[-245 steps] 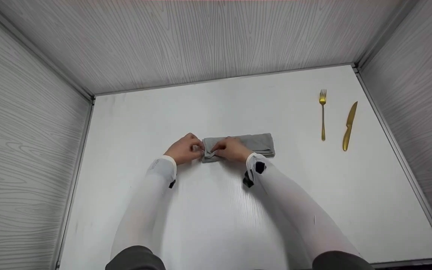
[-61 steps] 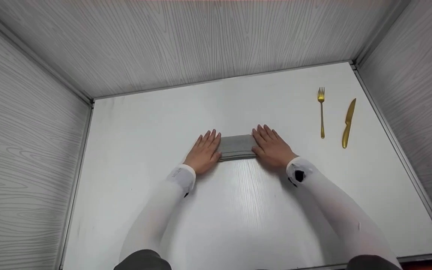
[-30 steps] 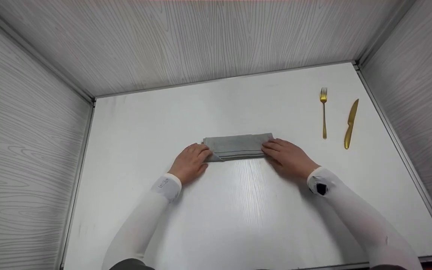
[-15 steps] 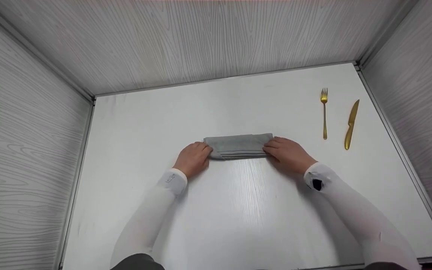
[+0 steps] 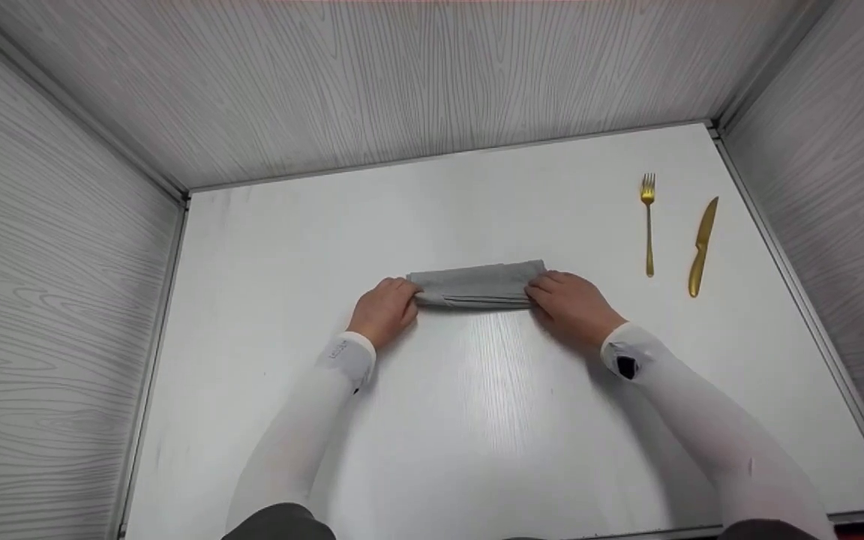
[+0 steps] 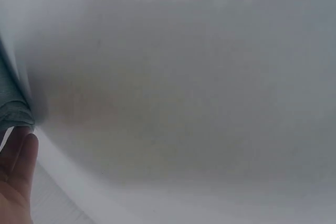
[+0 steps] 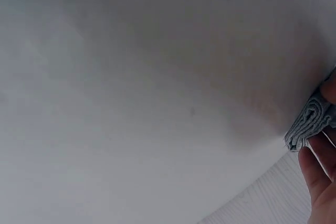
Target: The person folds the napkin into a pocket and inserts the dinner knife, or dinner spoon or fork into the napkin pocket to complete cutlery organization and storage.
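A grey cloth, folded into a long narrow strip, lies across the middle of the table in the head view. My left hand pinches its left end, and my right hand grips the right end. Layered folds show along the near edge. In the right wrist view the end of the cloth shows many stacked layers between thumb and fingers. A corner of the cloth sits above the left fingertips in the left wrist view.
A gold fork and a gold knife lie side by side at the right of the white table. Grey wood-grain panels rise along the back and both sides.
Earlier both hands worked at the cloth's left end, then lay flat on it. Since then they have taken its two ends, and its near edge has tipped up and slightly away from me.
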`<state>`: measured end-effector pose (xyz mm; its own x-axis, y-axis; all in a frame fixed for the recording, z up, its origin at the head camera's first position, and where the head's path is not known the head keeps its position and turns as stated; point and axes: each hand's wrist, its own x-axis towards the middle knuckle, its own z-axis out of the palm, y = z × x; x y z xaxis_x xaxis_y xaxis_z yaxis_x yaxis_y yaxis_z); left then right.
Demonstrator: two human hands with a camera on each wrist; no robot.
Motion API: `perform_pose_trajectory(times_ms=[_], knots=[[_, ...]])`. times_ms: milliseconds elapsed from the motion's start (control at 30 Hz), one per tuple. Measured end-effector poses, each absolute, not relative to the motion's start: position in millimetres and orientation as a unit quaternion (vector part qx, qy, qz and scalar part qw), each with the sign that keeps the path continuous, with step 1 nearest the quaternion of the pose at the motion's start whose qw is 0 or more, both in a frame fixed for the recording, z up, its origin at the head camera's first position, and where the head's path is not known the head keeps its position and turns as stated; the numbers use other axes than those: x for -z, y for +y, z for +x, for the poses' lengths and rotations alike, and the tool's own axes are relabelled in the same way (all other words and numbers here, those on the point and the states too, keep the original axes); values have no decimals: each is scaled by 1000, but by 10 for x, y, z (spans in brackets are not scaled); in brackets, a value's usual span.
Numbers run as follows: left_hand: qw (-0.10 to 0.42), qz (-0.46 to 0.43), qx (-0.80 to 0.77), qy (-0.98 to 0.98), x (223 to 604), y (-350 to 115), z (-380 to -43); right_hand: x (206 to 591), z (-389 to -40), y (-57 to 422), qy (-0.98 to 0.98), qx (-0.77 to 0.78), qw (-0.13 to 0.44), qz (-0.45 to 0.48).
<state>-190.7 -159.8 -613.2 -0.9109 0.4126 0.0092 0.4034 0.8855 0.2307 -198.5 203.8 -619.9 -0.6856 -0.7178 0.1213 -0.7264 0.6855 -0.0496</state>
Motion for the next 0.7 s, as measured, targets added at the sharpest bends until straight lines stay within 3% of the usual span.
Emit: perform_pose_trajectory(times_ms=[200, 467, 700], knots=[[3, 250, -72, 965, 6202, -1633, -1859, 6182, -1986, 1979, -918, -28, 60, 392], [-7, 230, -93, 969, 6207, -1611, -1850, 6218, -2004, 2036, -908, -27, 73, 411], [49, 185, -189, 963, 6163, -1625, -1837, 6170, -2036, 2011, -936, -138, 34, 323]])
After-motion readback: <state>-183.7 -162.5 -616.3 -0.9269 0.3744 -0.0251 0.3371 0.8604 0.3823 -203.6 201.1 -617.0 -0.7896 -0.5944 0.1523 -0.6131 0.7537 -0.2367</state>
